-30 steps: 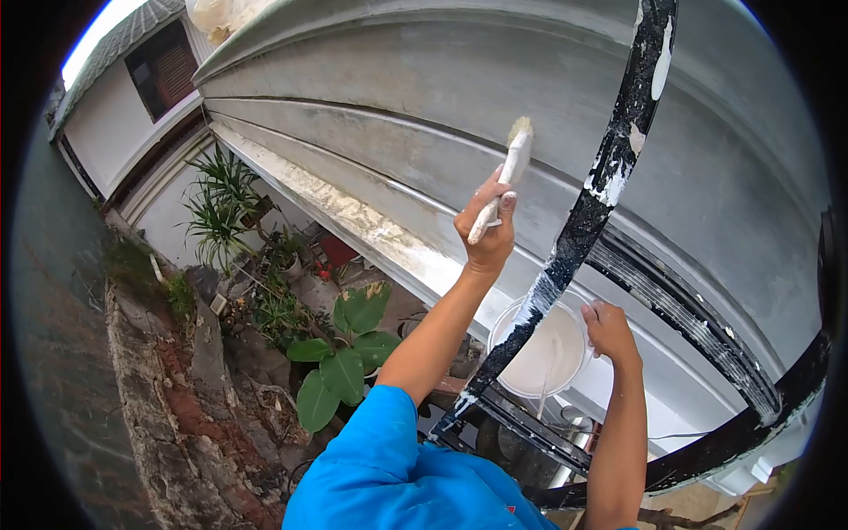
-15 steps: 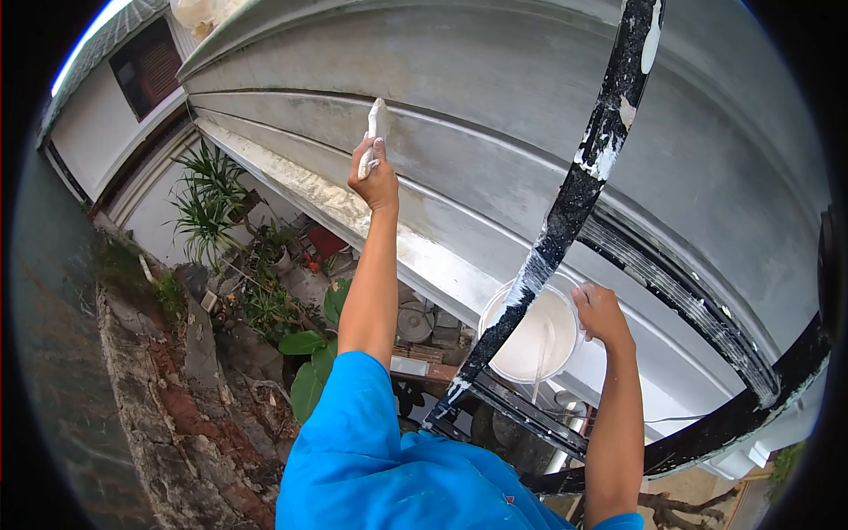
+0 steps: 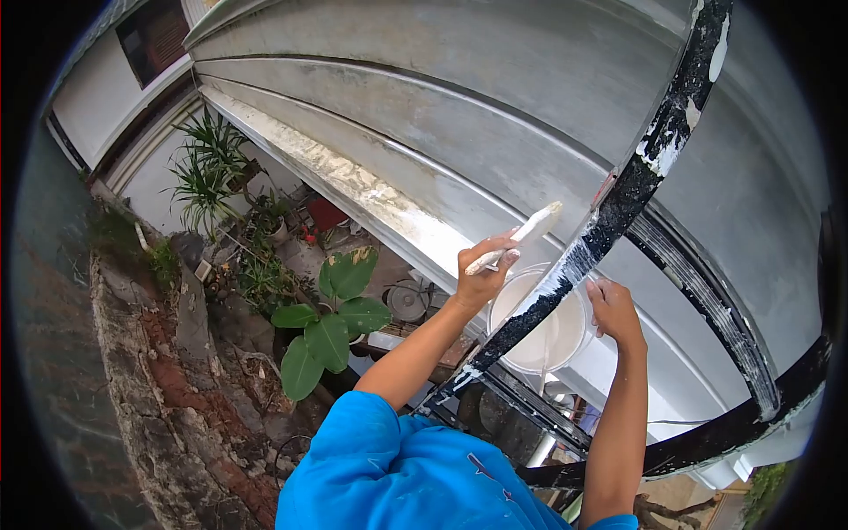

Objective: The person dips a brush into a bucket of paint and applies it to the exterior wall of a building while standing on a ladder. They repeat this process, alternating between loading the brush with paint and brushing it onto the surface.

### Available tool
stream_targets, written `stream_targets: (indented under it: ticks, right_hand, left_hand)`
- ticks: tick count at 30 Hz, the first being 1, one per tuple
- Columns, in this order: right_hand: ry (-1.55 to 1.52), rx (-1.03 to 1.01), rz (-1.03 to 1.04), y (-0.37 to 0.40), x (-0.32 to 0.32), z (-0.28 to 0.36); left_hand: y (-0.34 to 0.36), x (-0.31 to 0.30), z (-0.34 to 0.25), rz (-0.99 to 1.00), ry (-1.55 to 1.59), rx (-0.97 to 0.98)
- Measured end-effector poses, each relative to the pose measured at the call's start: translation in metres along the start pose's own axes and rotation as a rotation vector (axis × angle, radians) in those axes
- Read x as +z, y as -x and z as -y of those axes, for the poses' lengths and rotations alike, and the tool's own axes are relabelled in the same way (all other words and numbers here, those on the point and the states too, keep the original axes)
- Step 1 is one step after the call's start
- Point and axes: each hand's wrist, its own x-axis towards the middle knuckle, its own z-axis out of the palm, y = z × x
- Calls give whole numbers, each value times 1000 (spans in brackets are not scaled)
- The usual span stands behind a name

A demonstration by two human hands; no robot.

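My left hand (image 3: 481,276) is closed around the handle of a paintbrush (image 3: 535,226), its paint-coated bristles tilted up to the right. The brush is close to the back rim of a white bucket (image 3: 579,346) that holds pale paint. At the bucket's right side, the fingers of my right hand (image 3: 616,311) are curled at the rim. A black, paint-spattered ladder rail (image 3: 618,212) crosses in front of the bucket and hides part of it. Behind lies a grey moulded wall (image 3: 380,106), with whiter paint along the ledge (image 3: 433,228).
Black ladder steps (image 3: 707,291) and the curved lower rail (image 3: 707,442) surround my right arm. Well below are a leafy plant (image 3: 327,340), spiky potted plants (image 3: 208,168) and a rough stone wall edge (image 3: 168,397). A white building (image 3: 97,93) stands at far left.
My left hand has brought the paintbrush away from the grey wall, down and right to the bucket. My right hand stays at the rim. The view has shifted slightly.
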Motion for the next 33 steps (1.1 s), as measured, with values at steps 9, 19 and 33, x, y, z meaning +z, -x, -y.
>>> stream_targets:
  ticks: [9, 19, 33]
  right_hand:
    - [8, -63, -3, 5, -3, 9]
    - [18, 29, -7, 9, -6, 13]
    - [-422, 65, -135, -12, 19, -16]
  left_hand:
    - [-84, -62, 60, -535, -262, -36]
    - [16, 5, -12, -8, 177, -206]
    - [57, -24, -47, -441, 753, -705]
